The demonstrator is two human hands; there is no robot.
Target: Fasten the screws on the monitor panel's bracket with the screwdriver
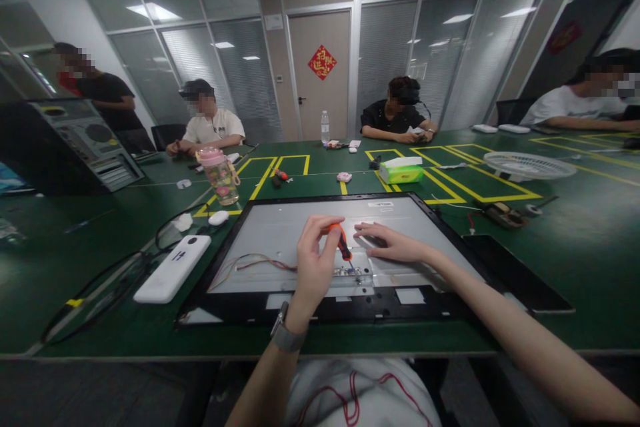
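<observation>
A flat metal panel with a black frame (300, 215) lies on the green table in front of me. My left hand (317, 253) grips an orange and black screwdriver (344, 245), tilted, its tip down at a small board (353, 273) near the panel's front edge. Thin coloured wires (265, 260) run leftward from beside that board. My right hand (393, 242) rests on the panel with fingers spread, right of the screwdriver. Something dark shows beneath its fingers; what it is cannot be made out.
Left of the panel are a white power bank (173, 270), black cables (100, 287) and a pink-lidded bottle (220, 177). A black flat panel (515, 273) lies right. Behind stand a green tissue box (401, 171) and a white round rack (529, 165). Several people are beyond the table.
</observation>
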